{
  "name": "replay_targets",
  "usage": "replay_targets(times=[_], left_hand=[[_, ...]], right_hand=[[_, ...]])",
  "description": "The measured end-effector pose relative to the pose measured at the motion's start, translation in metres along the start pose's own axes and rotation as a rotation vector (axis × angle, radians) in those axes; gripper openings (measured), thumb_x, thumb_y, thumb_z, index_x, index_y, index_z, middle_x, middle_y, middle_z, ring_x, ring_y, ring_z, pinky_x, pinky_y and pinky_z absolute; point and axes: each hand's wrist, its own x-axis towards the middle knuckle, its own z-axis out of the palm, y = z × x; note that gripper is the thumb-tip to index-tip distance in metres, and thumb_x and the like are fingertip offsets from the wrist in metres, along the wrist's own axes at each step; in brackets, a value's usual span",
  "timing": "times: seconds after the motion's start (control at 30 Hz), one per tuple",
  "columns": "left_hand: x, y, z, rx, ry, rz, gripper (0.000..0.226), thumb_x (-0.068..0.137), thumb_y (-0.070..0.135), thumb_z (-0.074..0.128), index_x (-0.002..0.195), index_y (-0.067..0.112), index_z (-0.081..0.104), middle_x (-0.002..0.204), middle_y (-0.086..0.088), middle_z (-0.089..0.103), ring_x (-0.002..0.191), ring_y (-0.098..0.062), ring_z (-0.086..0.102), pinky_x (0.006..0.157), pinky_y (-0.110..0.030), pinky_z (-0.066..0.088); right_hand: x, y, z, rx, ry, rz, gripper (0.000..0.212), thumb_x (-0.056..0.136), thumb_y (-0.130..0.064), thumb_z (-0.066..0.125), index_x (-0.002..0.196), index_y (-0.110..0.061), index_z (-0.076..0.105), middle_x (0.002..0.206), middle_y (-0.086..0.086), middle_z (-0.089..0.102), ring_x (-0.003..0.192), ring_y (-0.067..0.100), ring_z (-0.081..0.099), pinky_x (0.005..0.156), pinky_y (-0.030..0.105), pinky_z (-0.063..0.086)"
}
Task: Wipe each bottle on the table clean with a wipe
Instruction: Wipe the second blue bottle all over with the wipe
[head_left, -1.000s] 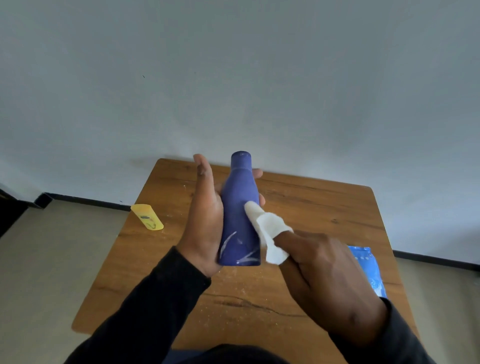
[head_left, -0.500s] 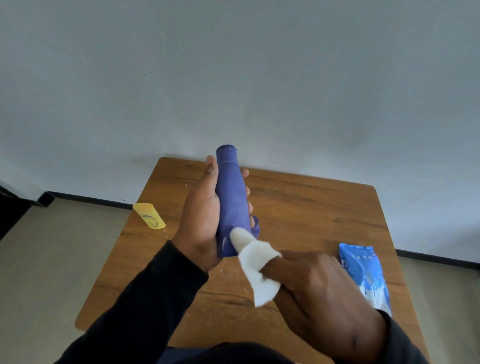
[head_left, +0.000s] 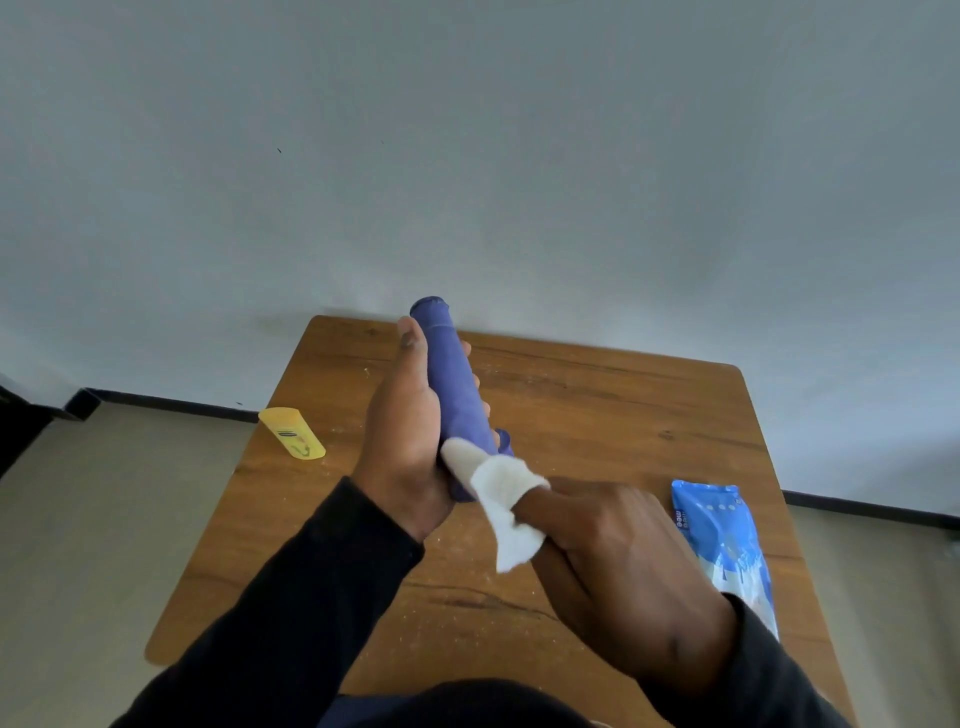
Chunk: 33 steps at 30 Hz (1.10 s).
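My left hand (head_left: 402, 431) grips a dark blue bottle (head_left: 454, 379) above the middle of the wooden table (head_left: 597, 415), cap end pointing away from me and tilted slightly left. My right hand (head_left: 618, 561) holds a white wipe (head_left: 498, 488) wrapped over its forefinger, and the covered fingertip presses on the bottle's lower part near my left palm. The bottle's base is hidden behind the wipe and my hand. A small yellow bottle (head_left: 292, 434) lies on its side at the table's left edge.
A blue pack of wipes (head_left: 724, 545) lies flat near the table's right edge. Pale crumbs or dust speckle the tabletop. A grey wall stands right behind the table, with beige floor on both sides.
The blue bottle has been turned in my left hand from its wide face to its narrow side. My right hand with the wipe has slid down toward the bottle's base.
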Motion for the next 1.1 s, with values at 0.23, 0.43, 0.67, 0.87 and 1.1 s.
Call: replay_targets(times=[0.23,0.43,0.67,0.87,1.1], left_hand=[[0.0,0.0,-0.001,-0.02,0.028,0.003,0.073,0.094,0.075,0.029,0.142,0.026,0.051,0.142,-0.004,0.051,0.077,-0.016,0.069,0.043,-0.025,0.053],[0.007,0.001,-0.008,0.007,0.043,0.074,0.06,0.099,0.066,0.028,0.121,0.022,0.062,0.138,0.001,0.058,0.112,-0.013,0.061,0.083,-0.032,0.049],[0.001,0.007,-0.003,-0.053,0.066,0.013,0.062,0.099,0.068,0.028,0.126,0.022,0.059,0.139,0.0,0.059,0.11,-0.011,0.056,0.05,-0.027,0.051],[0.009,-0.001,-0.009,-0.103,0.06,0.03,0.062,0.103,0.06,0.027,0.143,0.018,0.051,0.145,-0.003,0.056,0.131,-0.02,0.054,0.094,-0.035,0.046],[0.009,-0.003,-0.014,-0.119,0.005,-0.074,0.059,0.097,0.069,0.034,0.104,0.021,0.068,0.075,0.003,0.073,0.058,-0.013,0.068,0.051,-0.028,0.055]], right_hand=[[-0.007,-0.008,0.0,0.016,-0.032,-0.041,0.031,0.085,-0.015,0.055,0.109,-0.035,0.055,0.074,-0.008,0.059,0.058,0.021,0.052,0.045,0.033,0.038],[0.004,0.003,0.001,-0.101,0.058,0.101,0.018,0.089,-0.028,0.043,0.083,-0.035,0.028,0.063,-0.015,0.037,0.042,0.007,0.031,0.042,0.012,0.016],[-0.011,-0.009,0.004,0.041,0.051,-0.011,0.03,0.083,-0.009,0.059,0.09,-0.033,0.042,0.069,-0.01,0.045,0.056,0.015,0.041,0.052,0.022,0.022],[0.005,0.006,0.009,0.004,0.132,0.091,0.032,0.091,-0.022,0.045,0.08,-0.039,0.021,0.06,-0.015,0.034,0.046,0.01,0.03,0.043,0.028,0.024],[-0.003,-0.007,0.008,0.134,0.03,-0.067,0.039,0.083,-0.004,0.059,0.082,-0.035,0.035,0.069,-0.014,0.035,0.056,0.007,0.027,0.047,0.03,0.029]])
